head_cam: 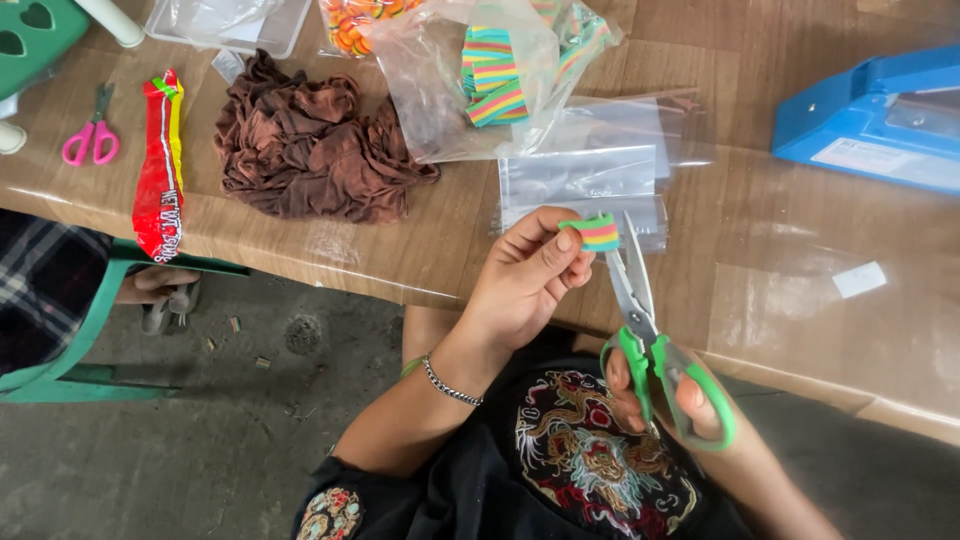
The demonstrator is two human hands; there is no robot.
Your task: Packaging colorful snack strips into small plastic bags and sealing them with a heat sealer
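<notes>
Rainbow-striped candy strip (590, 232) sits pinched in the left hand (525, 280), just above the counter (780, 250) edge and touching the scissor blades. On that wooden counter lie a blue sealing machine (880, 115), a crumpled brown cloth (310, 145), clear bags of striped candy (480, 75), a red wrapper (160, 170) and small pink scissors (92, 135). Green-handled scissors (655, 350) are grasped by the right hand (680, 400), fingers through the loops, blades slightly parted.
</notes>
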